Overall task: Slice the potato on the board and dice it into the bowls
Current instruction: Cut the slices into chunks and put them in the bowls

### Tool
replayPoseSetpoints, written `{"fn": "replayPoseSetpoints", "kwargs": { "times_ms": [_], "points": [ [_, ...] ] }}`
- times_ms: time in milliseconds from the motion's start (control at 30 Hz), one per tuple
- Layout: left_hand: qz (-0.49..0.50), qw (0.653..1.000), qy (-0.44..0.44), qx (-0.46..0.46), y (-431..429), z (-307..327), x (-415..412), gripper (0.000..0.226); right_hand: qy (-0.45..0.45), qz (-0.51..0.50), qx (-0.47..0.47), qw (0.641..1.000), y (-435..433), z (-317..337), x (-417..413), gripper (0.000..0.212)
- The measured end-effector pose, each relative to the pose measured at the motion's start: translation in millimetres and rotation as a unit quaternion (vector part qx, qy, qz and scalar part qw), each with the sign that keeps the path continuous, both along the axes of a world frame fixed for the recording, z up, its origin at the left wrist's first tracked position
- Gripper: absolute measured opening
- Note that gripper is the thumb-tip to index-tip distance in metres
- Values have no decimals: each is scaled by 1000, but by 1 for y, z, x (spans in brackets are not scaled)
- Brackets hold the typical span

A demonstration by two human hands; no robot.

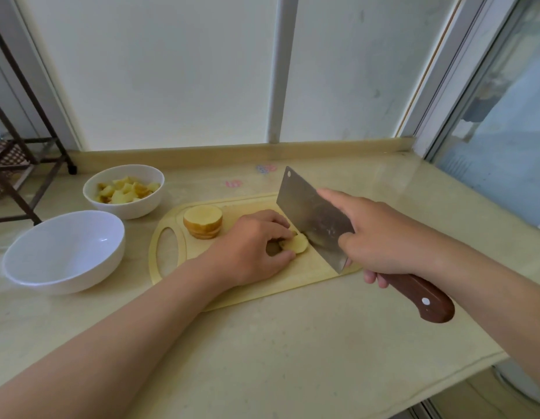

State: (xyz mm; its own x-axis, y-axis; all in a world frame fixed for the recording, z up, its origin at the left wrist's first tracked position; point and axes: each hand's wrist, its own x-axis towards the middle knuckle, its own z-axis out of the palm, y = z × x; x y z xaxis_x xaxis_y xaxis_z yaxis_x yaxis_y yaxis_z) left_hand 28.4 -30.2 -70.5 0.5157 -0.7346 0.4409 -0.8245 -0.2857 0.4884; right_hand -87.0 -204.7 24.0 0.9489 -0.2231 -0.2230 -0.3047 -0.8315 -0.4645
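Note:
A pale cutting board point(256, 285) lies on the counter. My left hand point(253, 246) pinches a small potato piece point(295, 244) at the board's middle. My right hand point(380, 237) grips the brown handle of a cleaver point(311, 219), index finger stretched along the blade's spine. The blade's edge stands on the board right beside the piece. A stack of round potato slices point(203, 220) sits at the board's far left. The far white bowl point(123, 192) holds diced potato. The near white bowl point(64, 251) has nothing in it.
A dark metal rack point(24, 164) stands at the far left of the counter. A window wall point(178, 71) runs behind the counter. The counter's edge point(486, 358) drops off at the near right.

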Motion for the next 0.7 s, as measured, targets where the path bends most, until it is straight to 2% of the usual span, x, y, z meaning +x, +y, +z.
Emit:
{"fn": "replayPoseSetpoints", "kwargs": {
  "times_ms": [167, 533, 700],
  "points": [
    [-7, 1000, -4, -17, 2, 0, -1, 18, -25, 4, -7, 1000, 5, 13, -12, 87],
    [-14, 999, -9, -36, 3, -2, 0, 11, 15, 13, -15, 1000, 17, 10, -35, 86],
    [-14, 999, -21, -36, 2, 0, 1, 9, 25, 9, -40, 999, 38, 0, -10, 89]
  ]
}}
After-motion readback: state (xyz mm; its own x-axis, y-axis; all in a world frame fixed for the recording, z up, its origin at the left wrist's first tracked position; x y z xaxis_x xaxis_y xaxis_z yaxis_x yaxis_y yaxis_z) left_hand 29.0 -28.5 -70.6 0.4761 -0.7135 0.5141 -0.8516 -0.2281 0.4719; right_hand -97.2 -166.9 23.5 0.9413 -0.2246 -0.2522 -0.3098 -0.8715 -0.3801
